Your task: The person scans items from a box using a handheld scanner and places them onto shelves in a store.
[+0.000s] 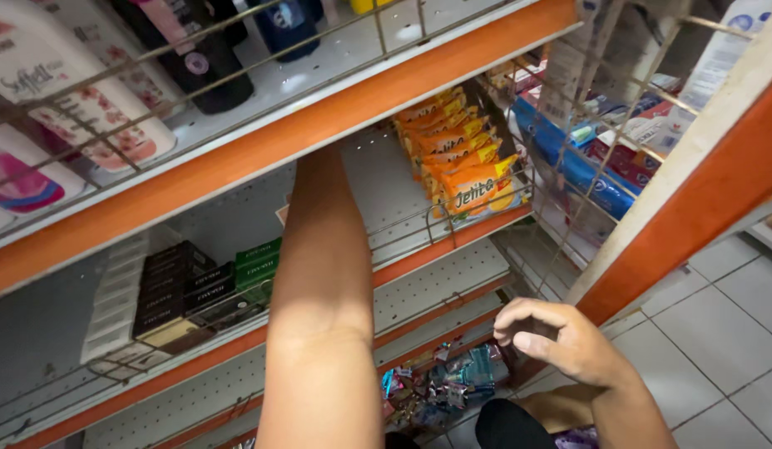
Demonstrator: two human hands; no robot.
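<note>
The left arm [319, 316] reaches up and away under the orange-edged upper shelf [336, 116], and the left hand itself is hidden behind that shelf edge, so I cannot tell whether its fingers are spread or closed on anything. Taking the row of orange packets [465, 158] on the white perforated middle shelf [386, 199] as the landmark: the hidden left hand lies to the left of the packets, at about their height, near the back of the same shelf. The right hand [556, 337] hangs well below and slightly right of the packets, empty, its fingers loosely curled inward and touching nothing. Far to the left of the packets and lower stand stacked dark boxes [182, 287] with green boxes [257, 266] just beside them. Above and left of the packets, on the upper shelf behind a wire rail, stand white and pink bottles [78, 91] and dark bottles [207, 58]. Right of the packets, behind a wire grid, lie blue packs [573, 162]. Below the packets, near the tiled floor [719, 308], sits a heap of small shiny wrapped items [444, 382]
</note>
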